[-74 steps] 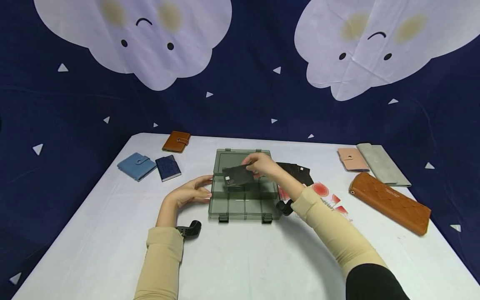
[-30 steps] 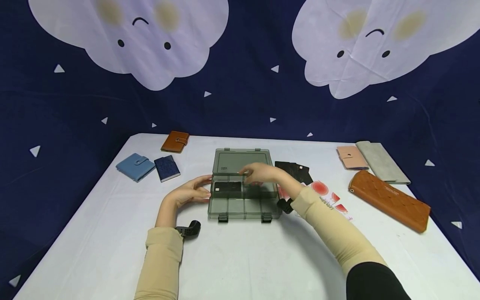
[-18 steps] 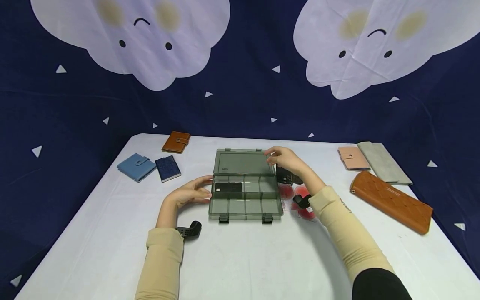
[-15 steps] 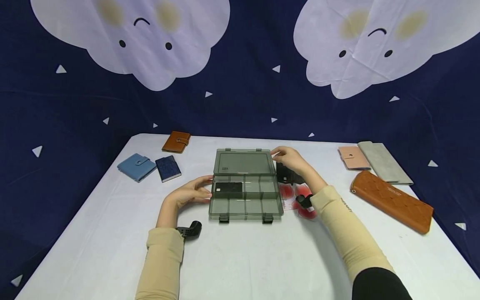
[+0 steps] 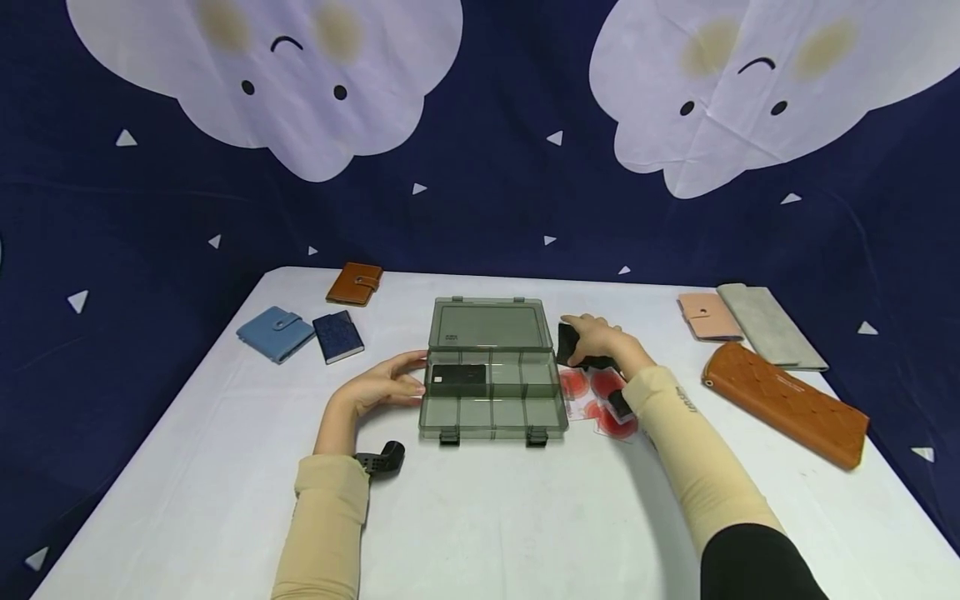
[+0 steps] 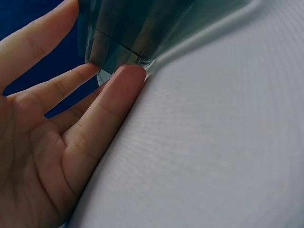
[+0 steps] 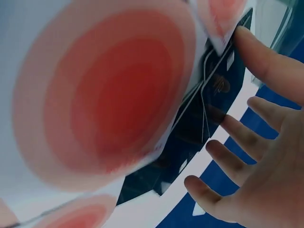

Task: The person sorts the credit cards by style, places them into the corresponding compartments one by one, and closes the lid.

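In the head view, a translucent green compartment box (image 5: 491, 323) lies with its lid laid back. One black card (image 5: 468, 377) sits in its back-left part. My left hand (image 5: 381, 386) rests against the box's left side; the left wrist view shows fairly straight fingers (image 6: 66, 85) touching the corner. To the right of the box, my right hand (image 5: 600, 340) is over a spread of black cards (image 5: 567, 340), partly hiding them. In the right wrist view its fingers are spread along the black cards (image 7: 228, 66), thumb tip at an edge. Red-patterned cards (image 5: 606, 382) lie just in front.
A blue wallet (image 5: 275, 333), a navy booklet (image 5: 338, 336) and a brown wallet (image 5: 354, 284) lie at the back left. To the right are a pink wallet (image 5: 708, 317), a grey wallet (image 5: 771, 327) and a long brown purse (image 5: 786, 406). A patterned cloth hangs behind the table.
The black card held by the right hand earlier now lies in the box. The right hand has moved right, off the box and down to the black cards. The left hand stays in place.
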The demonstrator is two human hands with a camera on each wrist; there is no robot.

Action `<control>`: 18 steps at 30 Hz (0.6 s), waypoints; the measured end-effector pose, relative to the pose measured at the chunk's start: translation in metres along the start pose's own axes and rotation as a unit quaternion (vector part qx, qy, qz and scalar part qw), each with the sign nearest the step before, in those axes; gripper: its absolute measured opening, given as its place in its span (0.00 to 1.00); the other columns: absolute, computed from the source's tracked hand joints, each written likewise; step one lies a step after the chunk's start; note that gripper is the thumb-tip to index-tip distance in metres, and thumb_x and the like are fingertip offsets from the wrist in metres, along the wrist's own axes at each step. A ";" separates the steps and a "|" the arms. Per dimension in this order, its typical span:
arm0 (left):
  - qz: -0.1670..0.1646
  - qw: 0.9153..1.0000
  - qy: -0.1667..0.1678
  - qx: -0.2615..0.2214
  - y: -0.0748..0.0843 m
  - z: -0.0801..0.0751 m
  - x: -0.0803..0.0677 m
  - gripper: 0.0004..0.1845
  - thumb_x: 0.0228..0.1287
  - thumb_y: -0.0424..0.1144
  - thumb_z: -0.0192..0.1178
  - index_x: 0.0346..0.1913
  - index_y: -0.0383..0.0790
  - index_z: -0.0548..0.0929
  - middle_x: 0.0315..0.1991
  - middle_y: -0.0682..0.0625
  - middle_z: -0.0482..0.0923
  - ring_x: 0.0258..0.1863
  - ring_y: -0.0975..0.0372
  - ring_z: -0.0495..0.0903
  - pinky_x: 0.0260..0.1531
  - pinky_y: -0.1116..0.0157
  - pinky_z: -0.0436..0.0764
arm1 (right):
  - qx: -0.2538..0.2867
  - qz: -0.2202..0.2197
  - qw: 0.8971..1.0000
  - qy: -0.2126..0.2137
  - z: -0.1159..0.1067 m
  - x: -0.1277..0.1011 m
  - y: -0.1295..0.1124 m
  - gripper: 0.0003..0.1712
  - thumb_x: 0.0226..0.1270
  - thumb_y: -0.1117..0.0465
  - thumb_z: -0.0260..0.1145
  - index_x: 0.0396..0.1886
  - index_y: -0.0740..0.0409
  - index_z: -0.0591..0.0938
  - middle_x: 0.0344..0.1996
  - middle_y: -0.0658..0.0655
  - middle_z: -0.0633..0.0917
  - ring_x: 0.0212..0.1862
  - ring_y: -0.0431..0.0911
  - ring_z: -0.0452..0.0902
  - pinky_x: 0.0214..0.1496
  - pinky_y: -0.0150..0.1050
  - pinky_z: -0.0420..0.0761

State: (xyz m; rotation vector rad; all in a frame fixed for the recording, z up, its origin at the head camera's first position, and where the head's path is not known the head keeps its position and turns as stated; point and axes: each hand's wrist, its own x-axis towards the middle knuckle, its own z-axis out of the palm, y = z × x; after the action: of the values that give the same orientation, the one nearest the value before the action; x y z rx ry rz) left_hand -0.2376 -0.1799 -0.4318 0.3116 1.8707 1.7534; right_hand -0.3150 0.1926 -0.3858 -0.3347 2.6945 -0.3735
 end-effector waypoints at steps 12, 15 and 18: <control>-0.004 1.000 0.006 -0.002 0.001 0.001 0.000 0.43 0.56 0.27 0.59 0.72 0.34 0.49 0.70 0.35 0.46 0.43 0.62 0.75 0.50 0.58 0.78 | -0.017 0.002 0.994 0.106 -0.004 -0.005 0.020 0.49 0.43 0.56 0.75 0.66 0.62 0.65 0.56 0.73 0.63 0.56 0.67 0.57 0.52 0.64 0.60; -0.004 1.000 0.006 -0.003 0.001 0.001 0.000 0.43 0.56 0.27 0.59 0.72 0.34 0.48 0.70 0.35 0.46 0.43 0.62 0.75 0.50 0.58 0.78 | 0.010 0.006 0.987 0.161 -0.006 -0.005 0.025 0.40 0.46 0.59 0.73 0.60 0.61 0.70 0.54 0.72 0.68 0.55 0.66 0.61 0.50 0.61 0.62; -0.003 1.000 0.004 -0.003 0.001 0.001 0.000 0.43 0.56 0.27 0.59 0.72 0.34 0.48 0.70 0.35 0.46 0.43 0.62 0.75 0.50 0.58 0.78 | 0.070 0.002 0.977 0.203 -0.007 -0.008 0.029 0.30 0.52 0.64 0.69 0.56 0.63 0.71 0.52 0.73 0.73 0.53 0.67 0.66 0.52 0.61 0.63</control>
State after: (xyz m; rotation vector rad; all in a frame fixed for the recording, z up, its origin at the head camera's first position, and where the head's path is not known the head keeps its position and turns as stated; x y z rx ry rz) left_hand -0.2371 -0.1793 -0.4304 0.2959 1.8703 1.7588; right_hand -0.3163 0.2235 -0.3854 -0.2327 3.0398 -0.6921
